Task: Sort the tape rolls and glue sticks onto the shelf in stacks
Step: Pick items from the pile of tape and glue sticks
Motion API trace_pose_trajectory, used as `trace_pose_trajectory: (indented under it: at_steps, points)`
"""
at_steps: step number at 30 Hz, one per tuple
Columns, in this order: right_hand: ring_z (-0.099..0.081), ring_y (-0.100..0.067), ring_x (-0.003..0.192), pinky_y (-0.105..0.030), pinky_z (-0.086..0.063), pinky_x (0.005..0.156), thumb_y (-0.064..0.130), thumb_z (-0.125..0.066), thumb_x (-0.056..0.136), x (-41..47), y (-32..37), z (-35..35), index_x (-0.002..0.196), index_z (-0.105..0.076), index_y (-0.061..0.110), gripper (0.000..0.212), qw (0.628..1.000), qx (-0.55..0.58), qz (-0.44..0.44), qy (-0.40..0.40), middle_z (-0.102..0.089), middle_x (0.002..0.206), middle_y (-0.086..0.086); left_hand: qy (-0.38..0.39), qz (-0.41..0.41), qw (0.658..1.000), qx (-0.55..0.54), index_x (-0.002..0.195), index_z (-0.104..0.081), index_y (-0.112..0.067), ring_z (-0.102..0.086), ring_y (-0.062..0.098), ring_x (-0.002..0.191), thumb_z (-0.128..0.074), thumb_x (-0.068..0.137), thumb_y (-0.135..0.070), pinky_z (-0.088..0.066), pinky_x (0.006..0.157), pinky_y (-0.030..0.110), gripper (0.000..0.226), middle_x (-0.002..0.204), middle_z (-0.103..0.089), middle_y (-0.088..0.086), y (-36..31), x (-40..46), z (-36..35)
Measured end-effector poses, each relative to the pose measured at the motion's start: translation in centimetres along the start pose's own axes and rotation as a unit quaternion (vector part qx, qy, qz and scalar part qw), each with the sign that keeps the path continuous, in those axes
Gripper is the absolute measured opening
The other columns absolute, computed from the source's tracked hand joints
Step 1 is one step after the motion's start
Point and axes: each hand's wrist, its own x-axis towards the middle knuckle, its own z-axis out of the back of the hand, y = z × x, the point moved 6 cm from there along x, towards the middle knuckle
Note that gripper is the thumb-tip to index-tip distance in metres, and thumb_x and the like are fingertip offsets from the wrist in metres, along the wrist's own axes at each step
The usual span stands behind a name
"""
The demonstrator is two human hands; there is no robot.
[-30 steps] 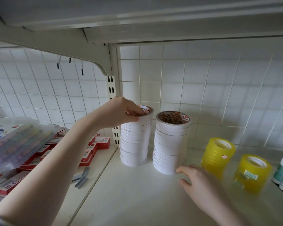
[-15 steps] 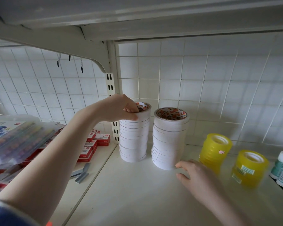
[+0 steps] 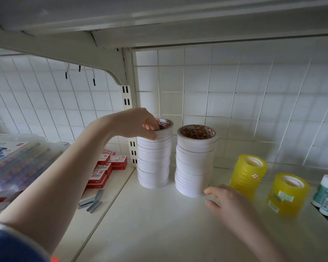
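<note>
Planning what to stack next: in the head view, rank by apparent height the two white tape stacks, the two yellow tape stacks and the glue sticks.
1. Left white tape stack and right white tape stack: look alike, unranked.
2. Rear yellow tape stack and nearer yellow tape stack: similar, nearness and blur prevent ranking.
3. Glue sticks: shortest, though cut off at the edge.

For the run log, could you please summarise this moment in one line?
left hand: grips left white stack top | right hand: open beside right white stack
</note>
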Motion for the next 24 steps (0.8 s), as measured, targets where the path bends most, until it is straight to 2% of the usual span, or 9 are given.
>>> trace_pose_trajectory:
  at_steps: [6,11,16,20,22,24]
  points:
    - [-0.052,-0.011,0.111,-0.023,-0.041,0.085,0.034,-0.049,0.094,-0.7,-0.1,0.8,0.121,-0.053,0.032,0.027,1.0,-0.013,0.004,-0.023,-0.055,0.122,0.011,-0.037,0.019,0.998,0.044,0.104,-0.067,-0.02,-0.06,0.015,0.093,-0.063,0.086,-0.029,-0.048,0.088,0.034,0.02,0.096,-0.066,-0.005,-0.3,-0.2,-0.2]
    - [-0.053,-0.014,0.111,-0.027,-0.044,0.085,0.038,-0.046,0.094,-2.1,-1.0,2.5,0.119,-0.052,0.033,0.027,0.998,-0.044,0.006,-0.037,-0.055,0.122,0.011,-0.092,0.034,0.991,0.091,0.103,-0.066,-0.023,-0.058,0.02,0.092,-0.051,0.092,-0.033,-0.048,0.083,0.04,0.021,0.099,-0.065,0.0,-0.8,-1.5,-0.6]
    - [-0.05,-0.012,0.116,-0.025,-0.041,0.089,0.04,-0.045,0.094,-4.0,-2.3,4.4,0.125,-0.05,0.034,0.031,0.997,-0.052,0.034,-0.047,-0.054,0.124,0.01,-0.144,0.067,0.98,0.121,0.123,-0.057,-0.024,-0.054,0.017,0.104,-0.052,0.092,-0.03,-0.046,0.087,0.038,0.032,0.113,-0.06,-0.004,-1.3,-3.3,-1.0]
    - [-0.048,-0.01,0.117,-0.024,-0.038,0.089,0.041,-0.043,0.095,-5.7,-4.7,5.8,0.125,-0.049,0.036,0.031,0.997,-0.059,0.036,-0.034,-0.053,0.123,0.012,-0.216,0.108,0.962,0.125,0.131,-0.05,-0.018,-0.048,0.023,0.116,-0.057,0.089,-0.026,-0.044,0.091,0.04,0.044,0.126,-0.055,0.002,-2.9,-5.4,-2.0]
    - [-0.052,-0.013,0.112,-0.027,-0.04,0.086,0.039,-0.048,0.093,-6.6,-6.2,6.4,0.121,-0.053,0.035,0.029,0.996,-0.065,0.033,-0.051,-0.057,0.117,0.01,-0.258,0.124,0.951,0.12,0.13,-0.051,-0.017,-0.048,0.027,0.116,-0.061,0.086,-0.024,-0.044,0.089,0.043,0.046,0.126,-0.055,0.004,-4.4,-7.0,-3.3]
    - [-0.061,-0.022,0.094,-0.034,-0.047,0.074,0.031,-0.066,0.082,-7.4,-7.7,7.0,0.104,-0.065,0.025,0.023,0.995,-0.071,0.028,-0.064,-0.066,0.099,0.003,-0.277,0.139,0.942,0.125,0.129,-0.053,-0.013,-0.049,0.031,0.114,-0.066,0.083,-0.022,-0.046,0.086,0.044,0.049,0.125,-0.056,0.008,-6.2,-8.4,-5.2]
